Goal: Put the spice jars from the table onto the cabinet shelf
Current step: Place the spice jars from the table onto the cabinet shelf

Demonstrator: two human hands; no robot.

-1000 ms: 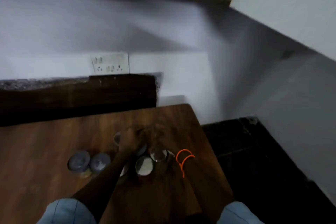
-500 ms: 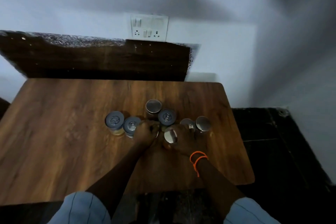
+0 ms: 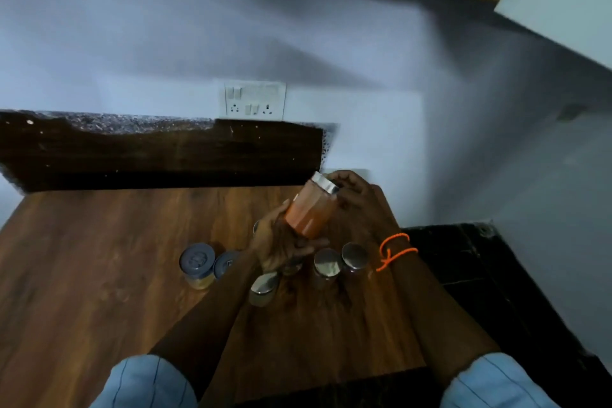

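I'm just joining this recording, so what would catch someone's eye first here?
The orange spice jar, tilted and lifted above the table, held between the left hand and right hand. Below it, lidded jars cluster on the wood; an orange thread band rings the right wrist.

Glossy metal lid [image 3: 325, 183], clear jar [image 3: 309, 213], wood-grain table [image 3: 99, 258].

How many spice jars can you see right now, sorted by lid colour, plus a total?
Grey plastic lids: 2, the left grey-lidded jar and its neighbour.
Shiny metal lids: 4, the orange spice jar held in both hands, and three on the table.
Total: 6 clearly visible; others may be hidden behind the hands.
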